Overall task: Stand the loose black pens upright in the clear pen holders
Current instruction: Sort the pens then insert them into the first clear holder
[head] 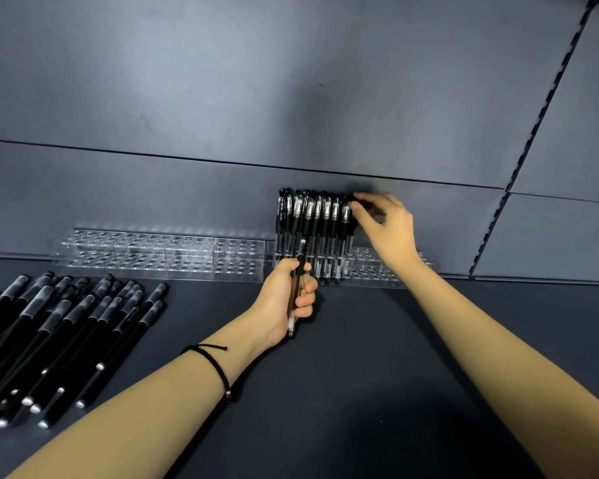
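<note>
At the holder, left hand grips loose pen, right hand pinches upright pen.

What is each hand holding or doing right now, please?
Left hand: closed round a black pen.
Right hand: pinching the top of the rightmost standing pen.

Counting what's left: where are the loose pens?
Head view, lower left: the loose pens lie on the dark surface, just before the empty clear holder.
</note>
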`<action>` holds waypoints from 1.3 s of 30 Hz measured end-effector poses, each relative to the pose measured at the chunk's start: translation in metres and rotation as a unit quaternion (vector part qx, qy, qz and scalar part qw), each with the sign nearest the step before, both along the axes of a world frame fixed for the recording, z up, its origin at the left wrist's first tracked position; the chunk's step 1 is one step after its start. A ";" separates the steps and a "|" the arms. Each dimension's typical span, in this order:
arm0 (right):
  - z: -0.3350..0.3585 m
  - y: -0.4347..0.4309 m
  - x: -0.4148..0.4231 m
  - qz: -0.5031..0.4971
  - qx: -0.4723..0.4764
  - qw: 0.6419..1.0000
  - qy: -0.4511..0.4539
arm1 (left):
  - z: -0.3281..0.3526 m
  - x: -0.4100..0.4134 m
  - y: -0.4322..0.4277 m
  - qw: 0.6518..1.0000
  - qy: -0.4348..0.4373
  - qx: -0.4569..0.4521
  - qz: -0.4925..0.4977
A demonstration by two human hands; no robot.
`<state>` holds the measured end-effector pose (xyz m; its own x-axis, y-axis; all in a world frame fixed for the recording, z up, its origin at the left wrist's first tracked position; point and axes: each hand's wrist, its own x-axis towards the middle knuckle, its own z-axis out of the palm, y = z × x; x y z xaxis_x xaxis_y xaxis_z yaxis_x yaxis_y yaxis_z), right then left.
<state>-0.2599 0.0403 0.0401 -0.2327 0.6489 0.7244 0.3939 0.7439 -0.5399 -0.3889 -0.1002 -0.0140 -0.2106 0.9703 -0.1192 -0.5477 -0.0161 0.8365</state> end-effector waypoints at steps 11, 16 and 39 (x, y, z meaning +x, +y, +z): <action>-0.003 -0.063 -0.008 0.163 -0.126 0.975 -0.078 | 0.002 0.018 -0.009 0.973 0.193 0.107 0.071; 0.004 -0.069 -0.002 0.232 -0.218 0.948 -0.013 | -0.003 0.020 -0.012 0.909 0.370 0.133 0.139; 0.015 -0.015 0.012 0.054 -0.009 0.992 0.111 | -0.014 0.022 -0.014 0.520 0.852 -0.036 -0.046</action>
